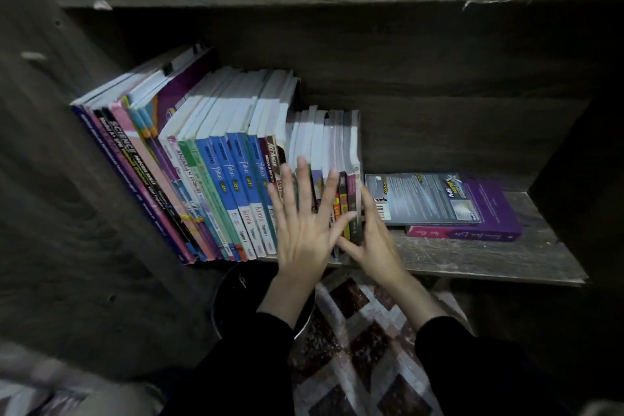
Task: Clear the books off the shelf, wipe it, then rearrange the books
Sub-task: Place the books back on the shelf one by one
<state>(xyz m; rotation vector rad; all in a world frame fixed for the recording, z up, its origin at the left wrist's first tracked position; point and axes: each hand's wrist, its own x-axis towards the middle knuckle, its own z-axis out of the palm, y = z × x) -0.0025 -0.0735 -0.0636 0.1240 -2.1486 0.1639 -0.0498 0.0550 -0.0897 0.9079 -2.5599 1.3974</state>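
Pressing the left hand [304,230] flat, fingers spread, on the spines of the standing books [216,179] at the left end of the shelf [472,260]. Touching the row's right side with the right hand [374,246], fingers straight, holding nothing. Two flat books [439,203] near the right end.

Dark wooden shelf [472,257], upright books [216,186], flat stack [449,209]
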